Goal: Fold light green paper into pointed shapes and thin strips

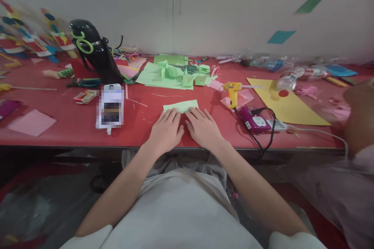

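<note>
A small folded light green paper point(181, 106) lies on the red table point(70, 118) near its front edge. My left hand point(166, 129) rests flat on the table with its fingertips pressing the paper's near left edge. My right hand point(202, 126) lies beside it, fingers stretched out onto the paper's right part. Both hands are open and hold nothing. Farther back lies a heap of green sheets and folded green shapes point(175, 73).
A phone point(110, 106) lies left of my hands and a pink sheet point(32, 122) farther left. A yellow glue gun point(232, 92), a purple device with black cable point(254, 120) and a yellow sheet point(288, 103) are to the right. A black bottle point(93, 48) stands behind. Another person point(355, 140) sits at the right edge.
</note>
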`<state>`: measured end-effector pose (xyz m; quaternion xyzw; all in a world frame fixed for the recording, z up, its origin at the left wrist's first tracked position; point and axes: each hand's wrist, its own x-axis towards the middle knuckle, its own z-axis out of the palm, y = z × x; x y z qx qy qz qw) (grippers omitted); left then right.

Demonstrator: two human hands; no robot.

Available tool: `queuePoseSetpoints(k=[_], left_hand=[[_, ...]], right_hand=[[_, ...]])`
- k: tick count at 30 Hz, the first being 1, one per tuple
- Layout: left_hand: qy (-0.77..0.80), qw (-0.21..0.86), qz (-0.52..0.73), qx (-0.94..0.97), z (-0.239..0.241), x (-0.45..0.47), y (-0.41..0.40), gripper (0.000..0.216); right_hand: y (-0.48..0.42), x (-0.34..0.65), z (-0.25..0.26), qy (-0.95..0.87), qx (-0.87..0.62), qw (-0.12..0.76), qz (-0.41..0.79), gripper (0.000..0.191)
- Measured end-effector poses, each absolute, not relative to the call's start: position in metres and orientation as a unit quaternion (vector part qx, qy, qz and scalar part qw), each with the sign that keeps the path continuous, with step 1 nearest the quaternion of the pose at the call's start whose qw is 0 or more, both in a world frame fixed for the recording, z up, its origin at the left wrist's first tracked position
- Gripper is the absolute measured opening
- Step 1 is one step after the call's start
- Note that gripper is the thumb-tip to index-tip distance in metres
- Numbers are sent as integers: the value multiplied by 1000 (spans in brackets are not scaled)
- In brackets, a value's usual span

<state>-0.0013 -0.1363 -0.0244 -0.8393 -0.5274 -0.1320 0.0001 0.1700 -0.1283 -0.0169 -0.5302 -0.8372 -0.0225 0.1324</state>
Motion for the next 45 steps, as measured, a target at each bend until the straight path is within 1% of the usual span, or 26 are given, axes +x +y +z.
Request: queuePoseSetpoints(k=[7,10,14,21,25,31,35,40,45], left_hand=[[-545,1,-122,-830,-22,4,-139,51],[-537,-1,-120,-835,-19,4,-141,48],[-516,-21,-122,-848,-16,4,-143,48],[-518,-44,-105,-848,-16,2,-141,52],[-499,-28,-105,-860,-17,0,-139,52],[-482,16,-107,-870,-11,-3,-132,43],[-445,33,-70,-892,-5,-10,-113,43],[-404,32,-34,-914,4,-17,-90,40],[-350,68,-10,-934,7,-20,-79,37]], right_hand=[[-119,174,-19,-872,-472,133,9,45],[-129,174,-12,-860,-489,143,-5,40],[-141,170,-6,-845,-516,142,5,37],[-142,166,-17,-822,-541,179,21,40],[-143,167,-23,-824,-534,189,8,40],[-135,170,-24,-823,-539,178,3,39],[-120,176,-22,-837,-518,175,28,36],[-101,191,-22,-860,-458,216,65,32],[-89,204,-22,-877,-420,215,88,33]])
